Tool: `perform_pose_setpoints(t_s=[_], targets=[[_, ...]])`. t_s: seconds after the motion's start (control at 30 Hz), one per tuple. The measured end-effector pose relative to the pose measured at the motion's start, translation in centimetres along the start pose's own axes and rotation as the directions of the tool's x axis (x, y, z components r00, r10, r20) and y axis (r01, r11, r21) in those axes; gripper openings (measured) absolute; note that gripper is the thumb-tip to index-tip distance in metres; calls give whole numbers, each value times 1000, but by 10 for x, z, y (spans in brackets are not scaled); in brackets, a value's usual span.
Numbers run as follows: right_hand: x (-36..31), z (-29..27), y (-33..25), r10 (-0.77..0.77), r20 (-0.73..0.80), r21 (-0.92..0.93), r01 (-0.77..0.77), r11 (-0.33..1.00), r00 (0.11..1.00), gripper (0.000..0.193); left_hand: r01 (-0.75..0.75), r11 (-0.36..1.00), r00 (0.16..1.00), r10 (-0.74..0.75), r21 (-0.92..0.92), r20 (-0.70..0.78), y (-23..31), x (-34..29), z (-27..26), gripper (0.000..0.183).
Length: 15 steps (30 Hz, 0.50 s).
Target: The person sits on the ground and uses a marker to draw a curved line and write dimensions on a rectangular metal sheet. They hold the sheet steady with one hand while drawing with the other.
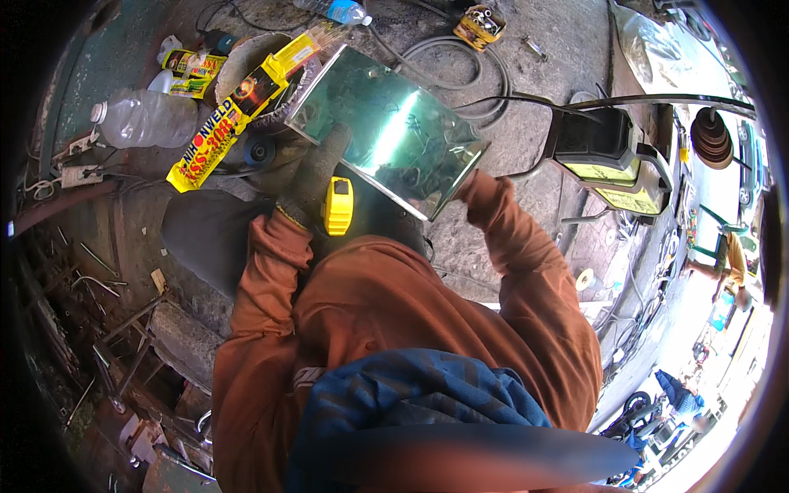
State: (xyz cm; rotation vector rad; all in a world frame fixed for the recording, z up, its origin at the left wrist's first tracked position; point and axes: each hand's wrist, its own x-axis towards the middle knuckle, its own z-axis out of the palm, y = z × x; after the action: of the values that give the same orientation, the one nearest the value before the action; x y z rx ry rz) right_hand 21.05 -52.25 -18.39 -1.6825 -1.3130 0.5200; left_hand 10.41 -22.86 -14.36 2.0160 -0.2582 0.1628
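Observation:
A shiny sheet-metal box or folded panel (370, 115) lies tilted in front of my lap, with a bright reflection across it. My left hand (316, 177), in a dark work glove, grips its near left edge, a finger lying over the metal. Against the glove's right side sits a yellow tape measure (338, 207); whether the hand also holds it is unclear. My right hand (470, 189) is at the panel's right end, its fingers mostly hidden by the metal and the brown sleeve.
Left of the panel lie a yellow welding-rod packet (238, 115), a large clear bottle (152, 117) and a smaller water bottle (343, 11). A welding machine (604, 152) with cables stands right. Grey hose (448, 82) coils beyond. Scrap metal (123, 337) lies lower left. People are at far right.

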Motion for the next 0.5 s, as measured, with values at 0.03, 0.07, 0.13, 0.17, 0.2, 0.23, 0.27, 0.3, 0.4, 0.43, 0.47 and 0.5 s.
perform_pose_setpoints(t_s=[0.03,0.07,0.13,0.17,0.2,0.23,0.27,0.3,0.4,0.43,0.47,0.5], targets=[[-5,-14,6,-102,114,-123,116,986,988,38,60,997,998,-60,45,-3,-3,-5,-5,48],[-14,-26,7,-14,156,-44,21,999,988,41,362,919,931,-365,-154,7,-6,-10,-8,47],[-29,-47,2,451,230,537,-499,681,863,46,415,653,778,-616,-634,-125,-13,-17,-13,45],[-30,-46,-2,613,299,721,-594,357,731,49,420,881,881,-453,-219,-135,-17,-19,-17,46],[-32,-45,-9,659,291,864,-486,129,693,52,347,904,938,-332,249,-100,-20,-20,-18,51],[-28,-39,-15,690,147,945,-307,114,709,54,182,840,983,-175,511,-63,-23,-22,-20,57],[-24,-30,-22,781,9,986,-137,99,625,56,146,830,989,-108,538,-102,-27,-21,-9,68],[-17,-20,-27,793,-146,917,-220,333,591,57,-11,818,982,118,575,-150,-31,-20,2,80],[10,7,-33,722,-376,786,-212,581,581,33,-69,808,992,120,585,-49,-40,-24,20,78],[14,11,-33,692,-442,788,-122,603,570,23,12,838,1000,-23,546,13,-42,-27,17,74],[17,8,-31,743,-432,778,-205,593,512,24,179,872,979,-206,456,8,-44,-28,14,71],[16,3,-29,744,-430,760,-239,604,512,24,444,844,875,-481,302,57,-44,-34,-5,68]])
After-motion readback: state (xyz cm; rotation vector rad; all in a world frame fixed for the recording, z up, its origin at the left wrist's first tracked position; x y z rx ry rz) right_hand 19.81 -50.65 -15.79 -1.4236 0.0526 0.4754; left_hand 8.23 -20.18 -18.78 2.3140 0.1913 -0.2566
